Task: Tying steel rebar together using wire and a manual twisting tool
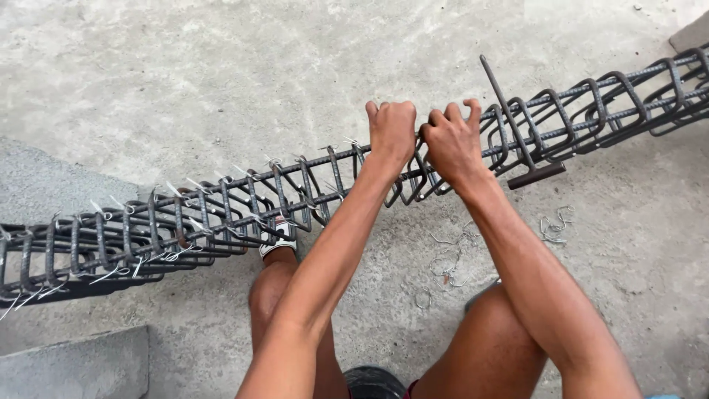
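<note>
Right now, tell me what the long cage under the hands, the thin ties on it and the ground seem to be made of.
Cage: looks like ribbed steel rebar, dull dark grey, unpainted, bent into square stirrups. Both the left hand and the right hand grip it. Ties: probably thin bare wire, pale and shiny, ends twisted and sticking out. Ground: likely concrete, rough, mottled grey, matte.
</note>
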